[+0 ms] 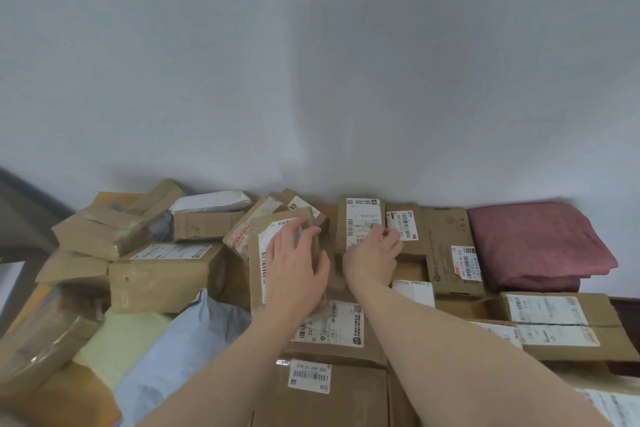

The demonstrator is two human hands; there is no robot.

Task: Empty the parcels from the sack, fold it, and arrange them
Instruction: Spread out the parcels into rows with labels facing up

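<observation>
Two hands work the parcels: left hand (pixel 298 263) grips a tilted box (pixel 277 253), right hand (pixel 375 250) pinches an upright box (pixel 360 222).

We have a single wide-angle view from our head, facing forward and tilted down toward a pale wall (pixel 311 62) that fills the upper half. The parcels (pixel 166 274) crowd the lower half, close beneath us, and both forearms reach in from the bottom edge. Straight lines bow near the frame's edges. There is no second view.
</observation>
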